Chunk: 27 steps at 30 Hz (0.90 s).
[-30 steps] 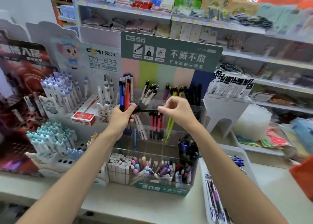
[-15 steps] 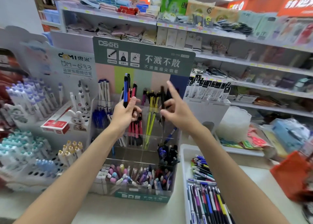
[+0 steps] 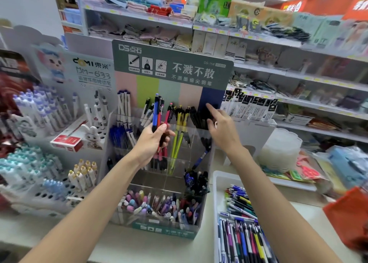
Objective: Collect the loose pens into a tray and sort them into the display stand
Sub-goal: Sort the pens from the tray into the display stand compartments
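Nearest the camera, at the lower right, a white tray (image 3: 216,187) rests on the pale counter (image 3: 139,248), and loose pens (image 3: 245,229) of many colours lie in it side by side, their length running away from the viewer. Just left of the tray stands the clear display stand (image 3: 159,183), stepped in tiers: its low front bin is crowded with small pastel pens and erasers, and the compartments above hold upright pens grouped by colour, with red, yellow and black ones along the back row. Both bare forearms reach up from the bottom edge toward it. The left hand (image 3: 152,141) is closed around a small bunch of pens (image 3: 157,113), a blue one and a red one standing up out of the fist in front of the middle compartments. The right hand (image 3: 221,127) is spread and empty, its fingers extended at the black pens (image 3: 201,117) in the upper right compartment. Behind the stand rises its green header card (image 3: 171,67) with white lettering, and farther back store shelves (image 3: 258,44) carry folded cloths and packaged goods.
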{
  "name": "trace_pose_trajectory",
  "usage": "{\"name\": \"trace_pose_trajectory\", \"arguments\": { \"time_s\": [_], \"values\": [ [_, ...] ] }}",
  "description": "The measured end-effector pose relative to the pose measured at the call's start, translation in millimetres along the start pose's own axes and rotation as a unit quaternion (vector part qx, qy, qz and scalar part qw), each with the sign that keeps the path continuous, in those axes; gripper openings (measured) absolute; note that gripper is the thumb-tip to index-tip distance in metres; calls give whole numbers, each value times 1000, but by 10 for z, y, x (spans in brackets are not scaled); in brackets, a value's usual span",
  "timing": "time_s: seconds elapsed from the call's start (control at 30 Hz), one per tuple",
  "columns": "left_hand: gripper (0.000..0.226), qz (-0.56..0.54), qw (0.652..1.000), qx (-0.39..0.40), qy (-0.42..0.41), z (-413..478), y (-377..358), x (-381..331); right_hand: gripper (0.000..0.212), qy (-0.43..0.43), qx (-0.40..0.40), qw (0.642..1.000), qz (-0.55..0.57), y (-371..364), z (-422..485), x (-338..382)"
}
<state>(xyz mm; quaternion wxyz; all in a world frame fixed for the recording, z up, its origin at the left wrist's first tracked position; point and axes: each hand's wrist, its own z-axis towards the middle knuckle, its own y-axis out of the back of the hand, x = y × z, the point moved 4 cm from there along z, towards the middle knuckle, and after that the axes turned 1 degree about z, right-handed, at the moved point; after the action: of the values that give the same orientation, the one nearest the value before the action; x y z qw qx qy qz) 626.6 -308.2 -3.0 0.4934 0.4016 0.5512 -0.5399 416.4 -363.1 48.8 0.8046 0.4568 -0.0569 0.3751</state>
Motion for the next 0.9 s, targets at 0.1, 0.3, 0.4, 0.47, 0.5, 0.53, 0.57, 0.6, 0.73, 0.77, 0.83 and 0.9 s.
{"name": "trace_pose_trajectory", "arguments": {
  "time_s": [0.1,0.3,0.4,0.47,0.5,0.53,0.57,0.6,0.73,0.77,0.83,0.9],
  "values": [
    [24,7,1000,5,3,-39,39,1,51,67,-116,991,-6,80,-15,193],
    [23,28,998,57,-14,-137,44,-35,52,24,8,979,204,-284,-35,937],
    [29,31,997,65,-14,-185,183,-74,43,-18,-19,967,255,-377,-52,1005],
    [24,61,998,32,-12,-186,370,-68,39,-46,-69,954,287,-355,-68,989],
    [21,89,996,7,-12,-192,478,-54,35,-54,-95,950,293,-343,-87,975],
    [20,115,993,-13,-11,-197,583,-26,33,-57,-120,948,289,-335,-108,955],
    [21,132,991,-21,-8,-210,671,4,31,-58,-139,948,280,-339,-132,931],
    [24,136,991,-19,-1,-225,745,41,30,-56,-154,951,262,-355,-156,900],
    [32,124,992,19,31,-318,872,124,33,-26,-150,976,155,-518,-264,831],
    [34,103,994,32,37,-341,874,124,35,-11,-131,983,125,-594,-299,830],
    [41,60,996,53,46,-378,872,120,37,18,-89,993,71,-751,-390,844],
    [42,29,996,69,57,-396,877,132,36,31,-41,998,34,-900,-472,844]
  ]
}}
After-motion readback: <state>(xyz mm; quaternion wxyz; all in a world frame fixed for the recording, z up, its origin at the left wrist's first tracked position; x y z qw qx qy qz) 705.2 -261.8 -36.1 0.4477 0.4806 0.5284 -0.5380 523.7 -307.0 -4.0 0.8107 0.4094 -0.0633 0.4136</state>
